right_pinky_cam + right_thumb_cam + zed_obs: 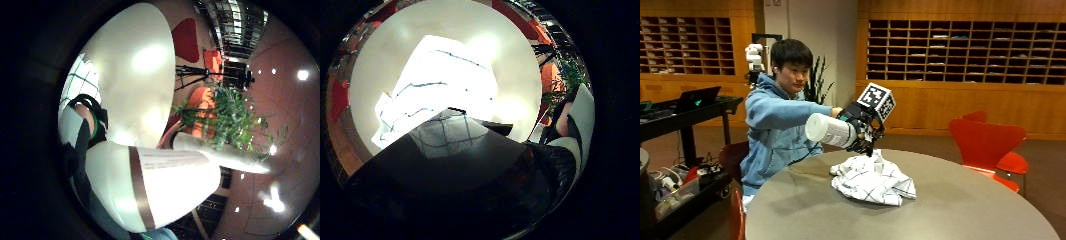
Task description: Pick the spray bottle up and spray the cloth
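We see, in the outside view, a round grey bench [959, 210] at which a person in a blue hooded top [776, 130] sits, with a red chair [986, 142] standing beyond its far side. On the bench lies a crumpled white cloth [873, 181] marked with thin dark check lines, bunched into a loose heap near the person's edge. Above the cloth, clear of the bench, we find the white spray bottle [831, 130], tipped well over so that its base faces the person and its head end points down toward the cloth. Of the hands, only the gloved right hand [863, 131] is at work: its fingers are curled round the head end of the bottle, directly over the upper fold of the cloth. In the little-finger-side palm view the bottle's white body [150, 187] with a brown band lies close against the palm; in the thumb-side view the cloth [440, 95] lies on the pale bench below.
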The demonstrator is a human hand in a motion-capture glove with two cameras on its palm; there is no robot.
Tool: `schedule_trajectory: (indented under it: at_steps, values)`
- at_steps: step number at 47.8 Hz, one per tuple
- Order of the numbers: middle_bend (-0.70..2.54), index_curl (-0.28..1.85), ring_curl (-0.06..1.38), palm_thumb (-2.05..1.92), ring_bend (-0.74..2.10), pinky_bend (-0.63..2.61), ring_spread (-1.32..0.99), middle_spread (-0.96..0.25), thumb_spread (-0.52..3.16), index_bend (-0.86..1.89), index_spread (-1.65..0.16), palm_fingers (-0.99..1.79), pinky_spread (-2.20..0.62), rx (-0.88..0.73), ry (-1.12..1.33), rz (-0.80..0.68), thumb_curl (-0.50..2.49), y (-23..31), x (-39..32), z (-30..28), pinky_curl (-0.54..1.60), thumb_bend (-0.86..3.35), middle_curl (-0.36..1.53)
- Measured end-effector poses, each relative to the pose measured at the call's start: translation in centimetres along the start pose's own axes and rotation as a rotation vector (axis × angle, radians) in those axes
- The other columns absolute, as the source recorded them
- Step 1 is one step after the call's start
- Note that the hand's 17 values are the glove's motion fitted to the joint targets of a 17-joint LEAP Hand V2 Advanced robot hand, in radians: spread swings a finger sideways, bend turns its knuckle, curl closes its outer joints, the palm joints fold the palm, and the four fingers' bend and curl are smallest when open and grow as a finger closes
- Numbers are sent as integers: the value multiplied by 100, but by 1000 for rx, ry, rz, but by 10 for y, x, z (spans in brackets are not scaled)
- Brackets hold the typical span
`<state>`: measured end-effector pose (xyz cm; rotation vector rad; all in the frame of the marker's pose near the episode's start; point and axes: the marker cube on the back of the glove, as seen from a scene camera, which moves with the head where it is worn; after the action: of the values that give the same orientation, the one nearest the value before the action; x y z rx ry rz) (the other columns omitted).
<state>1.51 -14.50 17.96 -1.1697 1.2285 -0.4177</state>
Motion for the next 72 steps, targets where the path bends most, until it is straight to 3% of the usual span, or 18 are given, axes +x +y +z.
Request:
schedule_trajectory:
  at_steps: [11, 17, 34, 44, 57, 72]
  values:
    - [64, 55, 45, 85, 57, 32, -21, -11, 18, 55, -20, 139, -25, -17, -38, -3, 78, 1, -5, -1, 38, -3, 50]
    - [64, 55, 45, 85, 57, 32, -21, -11, 18, 55, -20, 139, -25, 50, -170, -12, 78, 4, 9, -16, 38, -3, 50]
    - [63, 55, 45, 85, 56, 33, -21, -11, 18, 55, -20, 139, -25, 457, -1214, -256, 79, 25, -1, -123, 38, -3, 50]
    - [63, 55, 45, 85, 56, 34, -21, -10, 18, 55, -20, 139, -24, 564, -1693, -374, 79, 22, -58, -171, 38, -3, 50]
    - [63, 55, 45, 85, 55, 35, -20, -10, 18, 54, -19, 139, -24, 642, -1916, -357, 79, 6, -144, -199, 38, -3, 50]
    - [63, 55, 45, 86, 54, 35, -20, -9, 18, 54, -18, 138, -25, 600, -2031, -238, 80, -25, -236, -180, 38, -3, 50]
